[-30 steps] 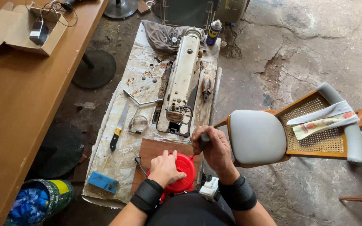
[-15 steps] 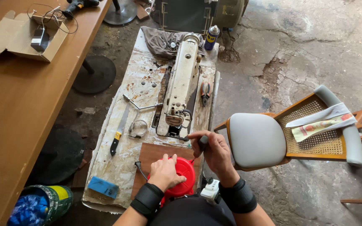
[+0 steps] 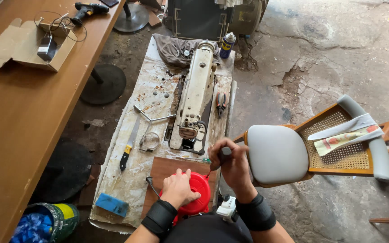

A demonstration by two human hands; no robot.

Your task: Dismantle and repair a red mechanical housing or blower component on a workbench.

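Note:
My left hand [image 3: 177,187] presses down on a round red part [image 3: 198,193] that rests on a brown wooden board [image 3: 165,167] at the near end of a stained white table [image 3: 149,94]. My right hand [image 3: 231,163] is closed around the dark handle of a screwdriver [image 3: 223,154], whose tip points down at the red part's right edge. Both wrists wear black bands. A cream sewing machine head [image 3: 195,103] lies on its side just beyond my hands.
On the table lie a yellow-handled knife [image 3: 128,145], a metal ring [image 3: 149,141], pliers [image 3: 221,101], a grey cloth [image 3: 174,49], a spray can [image 3: 227,45] and a blue block [image 3: 111,204]. A padded wicker chair [image 3: 311,144] stands right, a wooden bench [image 3: 23,103] with a cardboard box [image 3: 23,45] left.
The view has shifted slightly. My right hand with the screwdriver has lowered a little toward the red part; my left hand stays on it.

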